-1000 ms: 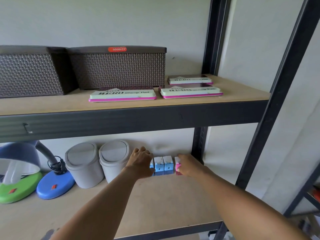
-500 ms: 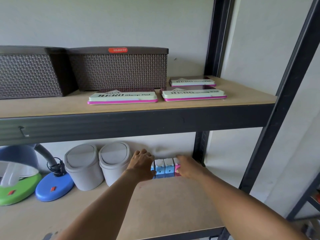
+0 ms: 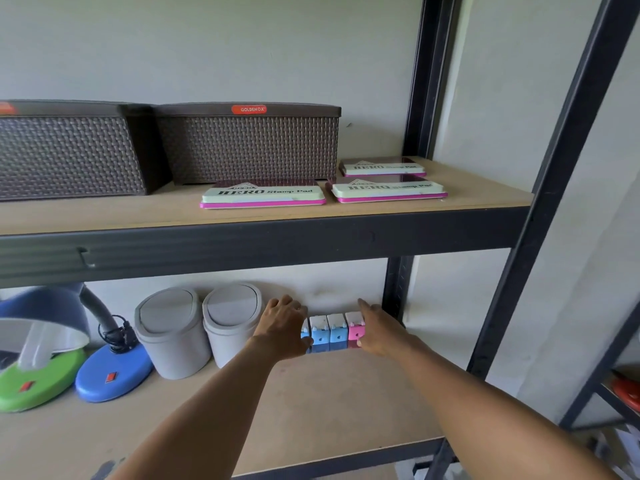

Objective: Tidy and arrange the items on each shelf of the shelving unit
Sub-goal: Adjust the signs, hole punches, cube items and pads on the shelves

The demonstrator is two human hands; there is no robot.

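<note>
A row of small boxes stands at the back of the lower shelf: blue-and-white boxes and a pink-and-white box at the right end. My left hand covers the row's left end, fingers curved over the leftmost blue box. My right hand presses against the pink box from the right, fingers extended toward the wall. Both hands bracket the row.
Two grey swing-lid bins stand left of the row, then a blue lamp base and a green one. The upper shelf carries two brown woven baskets and three stamp pads. A black post rises right of the row.
Both hands stay at the ends of the box row, pushed slightly further toward the wall. The camera has drifted a little, so the shelf appears shifted right.
</note>
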